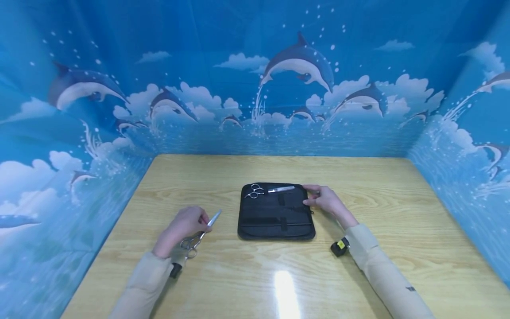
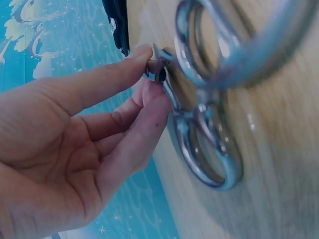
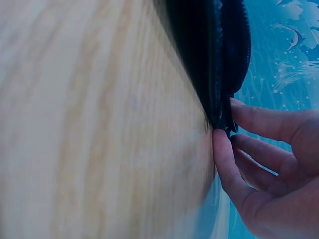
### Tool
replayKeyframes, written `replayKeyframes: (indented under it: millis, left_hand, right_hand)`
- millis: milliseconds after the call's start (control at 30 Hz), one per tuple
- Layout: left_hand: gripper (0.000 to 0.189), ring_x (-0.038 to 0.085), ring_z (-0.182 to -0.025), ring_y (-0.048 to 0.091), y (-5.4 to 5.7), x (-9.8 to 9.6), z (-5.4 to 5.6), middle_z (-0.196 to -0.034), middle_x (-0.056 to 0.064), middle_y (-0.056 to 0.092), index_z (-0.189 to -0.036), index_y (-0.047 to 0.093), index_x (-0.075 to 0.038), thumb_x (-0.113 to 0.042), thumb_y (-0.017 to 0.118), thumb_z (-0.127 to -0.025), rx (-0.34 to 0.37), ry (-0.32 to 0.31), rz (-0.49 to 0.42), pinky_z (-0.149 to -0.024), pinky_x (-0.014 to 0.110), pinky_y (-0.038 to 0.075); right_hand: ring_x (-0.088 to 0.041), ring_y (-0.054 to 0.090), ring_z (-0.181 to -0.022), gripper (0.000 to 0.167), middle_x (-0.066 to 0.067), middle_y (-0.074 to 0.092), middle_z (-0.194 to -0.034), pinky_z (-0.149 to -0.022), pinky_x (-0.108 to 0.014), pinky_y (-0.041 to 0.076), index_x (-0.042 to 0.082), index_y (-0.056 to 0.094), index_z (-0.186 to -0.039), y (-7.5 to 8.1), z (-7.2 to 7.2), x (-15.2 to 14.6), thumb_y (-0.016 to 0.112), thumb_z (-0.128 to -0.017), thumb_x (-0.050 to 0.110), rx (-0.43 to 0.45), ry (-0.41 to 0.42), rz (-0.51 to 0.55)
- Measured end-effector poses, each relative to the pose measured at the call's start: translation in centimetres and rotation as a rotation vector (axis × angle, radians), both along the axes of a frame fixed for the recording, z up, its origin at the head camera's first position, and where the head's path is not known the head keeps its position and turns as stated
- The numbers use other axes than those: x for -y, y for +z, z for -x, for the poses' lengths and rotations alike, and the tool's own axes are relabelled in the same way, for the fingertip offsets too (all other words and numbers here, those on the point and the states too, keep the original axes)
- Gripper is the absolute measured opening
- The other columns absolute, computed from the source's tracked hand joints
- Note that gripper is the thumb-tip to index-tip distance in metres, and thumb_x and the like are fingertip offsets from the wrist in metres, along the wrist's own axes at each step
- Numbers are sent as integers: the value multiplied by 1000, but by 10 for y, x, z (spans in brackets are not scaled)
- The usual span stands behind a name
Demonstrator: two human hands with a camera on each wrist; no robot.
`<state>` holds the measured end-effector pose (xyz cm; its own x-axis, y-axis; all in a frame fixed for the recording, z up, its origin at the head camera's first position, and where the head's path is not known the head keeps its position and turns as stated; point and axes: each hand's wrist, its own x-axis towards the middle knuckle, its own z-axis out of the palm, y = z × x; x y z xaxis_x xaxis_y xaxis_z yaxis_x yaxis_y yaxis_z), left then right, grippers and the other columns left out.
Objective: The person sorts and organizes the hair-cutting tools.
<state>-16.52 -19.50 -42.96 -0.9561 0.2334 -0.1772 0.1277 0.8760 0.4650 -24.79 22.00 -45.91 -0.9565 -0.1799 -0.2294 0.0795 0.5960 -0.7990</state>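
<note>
Over by the left edge of the desk (image 1: 223, 279), the left hand (image 1: 189, 221) has thumb and fingertips pinched together on silver scissors (image 1: 215, 218); the blades angle toward the far right corner, the finger rings sit nearer the near edge; about midway between the desk's left and right edges lies a black case (image 1: 259, 210), a second pair of scissors (image 1: 281, 189) along its far side; and here's the right hand (image 1: 328, 199), thumb and fingers nearly closed, pinching the case by its right edge, close to the far corner!
</note>
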Motion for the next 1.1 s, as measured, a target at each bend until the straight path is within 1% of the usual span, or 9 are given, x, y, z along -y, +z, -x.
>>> replayKeyframes:
  millis: [133, 267, 400, 500, 600, 700, 867, 1000, 1100]
  left_hand:
    - [14, 12, -70, 59, 1, 1, 0, -75, -3, 68, -87, 74, -7, -16, 83, -81, 11, -21, 0, -72, 33, 50]
    - [14, 11, -70, 58, 1, 3, 0, -76, -4, 68, -88, 73, -7, -17, 82, -83, -1, -70, -16, -70, 32, 50]
    - [12, 9, -70, 56, -3, 8, 2, -77, -4, 66, -89, 69, -9, -16, 79, -87, -25, -120, -75, -67, 30, 48]
    - [10, 9, -70, 57, -6, 12, 3, -79, -3, 66, -91, 67, -9, -14, 74, -91, -19, -127, -140, -66, 29, 49]
    - [8, 10, -70, 60, -5, 15, 4, -82, -1, 70, -93, 65, -9, -13, 72, -93, 2, -103, -201, -66, 29, 50]
    - [9, 12, -71, 63, -2, 18, 4, -84, 3, 73, -94, 62, -7, -12, 70, -94, 12, -73, -255, -66, 30, 52]
    - [10, 15, -76, 68, 5, 19, 7, -87, 6, 75, -99, 62, -3, -10, 68, -96, -14, -17, -312, -73, 34, 55]
    - [13, 23, -84, 72, 8, 16, 10, -93, 14, 75, -103, 60, 2, -8, 66, -97, -12, 42, -423, -78, 36, 60]
    - [17, 29, -89, 74, 9, 10, 12, -98, 21, 74, -106, 58, 7, -6, 66, -97, -8, 78, -523, -78, 35, 61]
  right_hand:
    - [-25, 59, -99, 60, -21, 65, -121, -76, -29, 48, 2, 48, -149, -1, 0, -1, 72, -94, 8, -1, -2, -2]
    - [-27, 60, -101, 61, -22, 65, -122, -77, -30, 49, 3, 48, -149, -1, -1, -1, 72, -94, 9, 0, -1, -5]
    - [-28, 61, -105, 61, -22, 64, -125, -80, -31, 51, 3, 48, -150, 0, -1, 0, 72, -94, 10, 4, 3, -9]
    - [-28, 61, -104, 61, -22, 65, -124, -79, -31, 51, 4, 47, -150, 0, -1, 0, 72, -94, 10, 9, 3, -8]
    - [-27, 61, -102, 61, -21, 65, -121, -78, -30, 51, 4, 47, -150, 0, -1, 0, 72, -94, 10, 12, 4, -5]
    - [-25, 61, -101, 61, -21, 66, -121, -76, -29, 50, 3, 47, -150, 1, -1, 0, 72, -94, 10, 9, 6, -6]
    - [-23, 59, -94, 61, -18, 67, -113, -72, -28, 48, 4, 48, -149, 1, -1, 0, 73, -94, 11, -2, 8, -18]
    - [-22, 56, -89, 61, -15, 67, -107, -69, -29, 45, 4, 49, -149, 1, -1, -1, 74, -93, 13, -13, 12, -33]
    - [-22, 58, -91, 61, -16, 67, -109, -72, -29, 47, 4, 49, -149, 0, 0, -1, 74, -93, 12, -8, 7, -19]
